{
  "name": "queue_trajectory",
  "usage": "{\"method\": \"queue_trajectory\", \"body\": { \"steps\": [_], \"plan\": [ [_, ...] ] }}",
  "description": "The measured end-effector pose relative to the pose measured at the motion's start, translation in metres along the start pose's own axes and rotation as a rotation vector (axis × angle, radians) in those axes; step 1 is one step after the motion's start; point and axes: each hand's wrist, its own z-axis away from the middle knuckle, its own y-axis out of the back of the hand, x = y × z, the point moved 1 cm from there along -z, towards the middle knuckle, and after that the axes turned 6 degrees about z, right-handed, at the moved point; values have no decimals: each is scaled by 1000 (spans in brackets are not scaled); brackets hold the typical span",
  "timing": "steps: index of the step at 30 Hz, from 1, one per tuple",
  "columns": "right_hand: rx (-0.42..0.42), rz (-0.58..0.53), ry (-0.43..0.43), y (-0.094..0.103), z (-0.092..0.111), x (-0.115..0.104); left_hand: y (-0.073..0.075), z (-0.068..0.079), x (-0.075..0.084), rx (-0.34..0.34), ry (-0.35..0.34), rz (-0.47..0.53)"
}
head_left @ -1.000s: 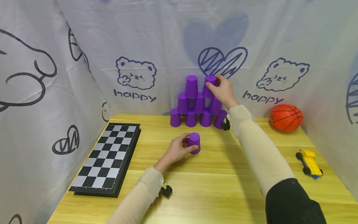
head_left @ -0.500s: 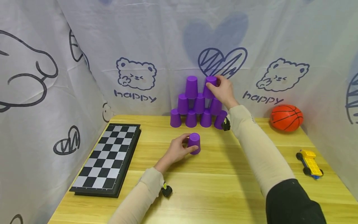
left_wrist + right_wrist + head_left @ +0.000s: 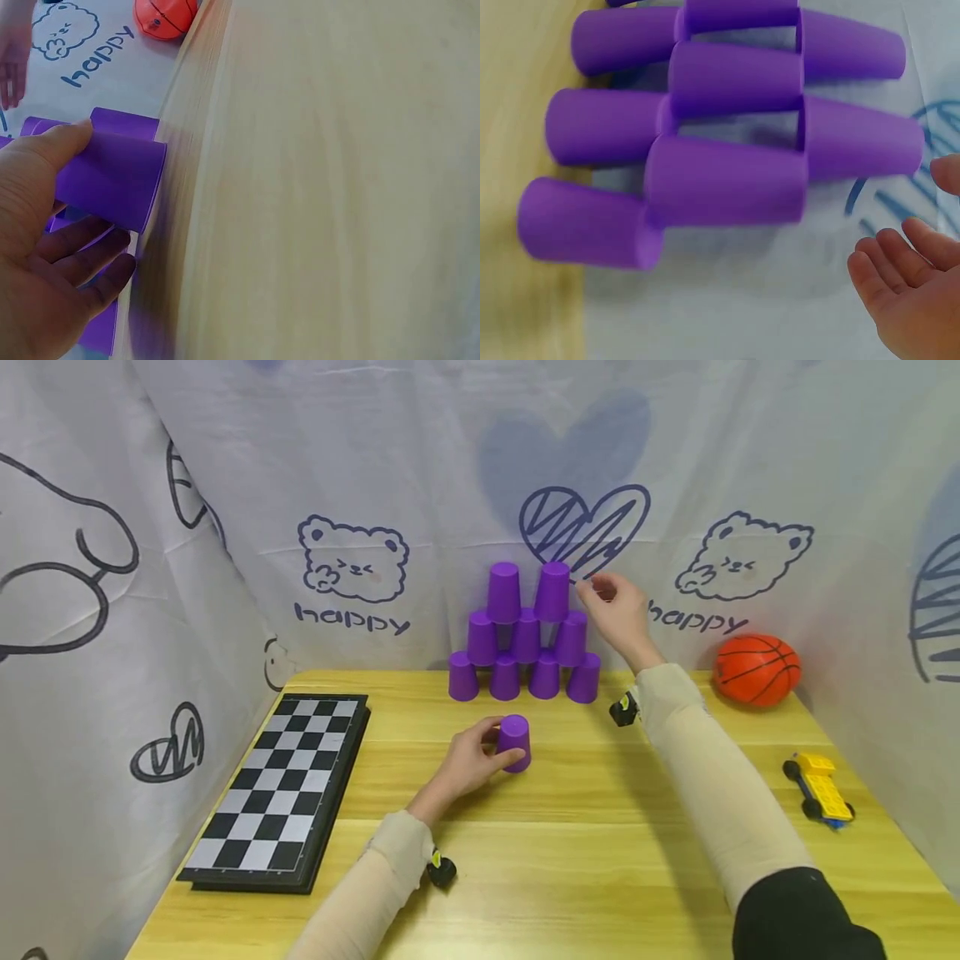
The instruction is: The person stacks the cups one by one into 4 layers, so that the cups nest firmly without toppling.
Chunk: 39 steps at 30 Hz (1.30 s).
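Upside-down purple cups form a three-row stack (image 3: 525, 635) against the back cloth, with two cups in its top row. Just right of the top-right cup (image 3: 552, 593), and apart from it, hovers my right hand (image 3: 618, 610) with nothing in its fingers. The right wrist view shows that hand (image 3: 919, 277) with its fingers loosely extended beside the top-row cup (image 3: 861, 139). In front of the stack, my left hand (image 3: 467, 762) grips a single upside-down purple cup (image 3: 516, 742) on the table. Its thumb lies across that cup (image 3: 116, 176) in the left wrist view.
A folded checkered board (image 3: 277, 785) lies on the left of the wooden table (image 3: 570, 877). An orange basketball (image 3: 757, 671) sits at the back right, with a yellow toy car (image 3: 823, 789) nearer. Printed cloth (image 3: 450, 460) walls the back and sides.
My right hand has let go of the top-right cup and drawn back to the right; the cup stays standing on the stack. The left hand still holds its cup. The head view has shifted slightly.
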Motion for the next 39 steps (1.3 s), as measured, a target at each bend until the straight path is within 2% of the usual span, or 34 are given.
{"method": "queue_trajectory", "body": {
  "steps": [3, 7, 11, 17, 23, 32, 39],
  "plan": [
    [18, 24, -10, 4, 5, 19, 2, 0, 4, -1, -10, 0],
    [-6, 56, -31, 3, 12, 48, 7, -3, 13, 7, -30, 4],
    [-67, 83, -45, -2, 22, 73, 16, -8, 25, 32, -50, -2],
    [-174, 113, -52, -11, 33, 98, 33, -19, 43, 55, -77, -18],
    [-196, 118, -56, -14, 41, 111, 53, -37, 68, 86, -134, -31],
    [-226, 111, -84, -21, 45, 116, 85, -69, 121, 190, -151, 10],
    [-228, 111, -86, -25, 45, 114, 97, -97, 159, 212, -142, -30]
  ]
}}
